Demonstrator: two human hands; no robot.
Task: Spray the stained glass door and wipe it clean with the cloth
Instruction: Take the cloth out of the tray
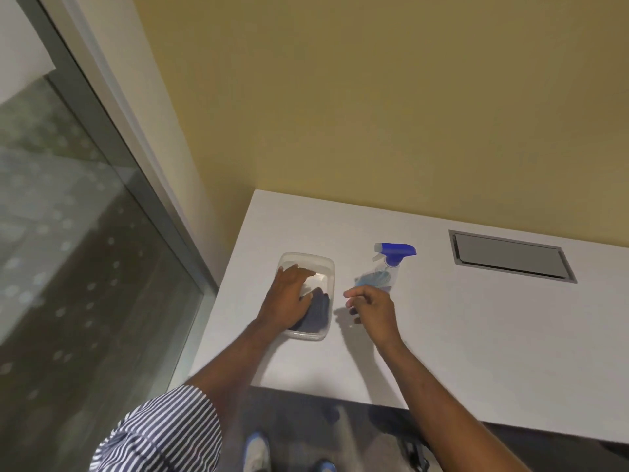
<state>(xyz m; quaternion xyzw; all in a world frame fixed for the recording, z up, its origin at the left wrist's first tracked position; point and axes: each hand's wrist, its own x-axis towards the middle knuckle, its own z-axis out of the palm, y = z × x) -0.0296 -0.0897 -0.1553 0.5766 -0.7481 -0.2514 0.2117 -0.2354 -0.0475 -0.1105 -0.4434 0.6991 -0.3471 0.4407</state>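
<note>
A clear plastic tub (326,264) sits on the white table (476,335) with a dark blue-grey cloth (318,313) inside it. My left hand (289,294) lies in the tub with its palm on the cloth and fingers stretched toward the far end. A spray bottle (388,267) with a blue trigger head and pale blue liquid stands just right of the tub. My right hand (372,310) hovers in front of the bottle, fingers loosely curled, holding nothing. The glass door (68,250) at the left is speckled with pale spots.
A grey metal hatch (510,257) is set flush in the table at the back right. A yellow wall rises behind the table. The door's grey frame (143,185) runs close beside the table's left edge. Dark carpet and my shoes show below.
</note>
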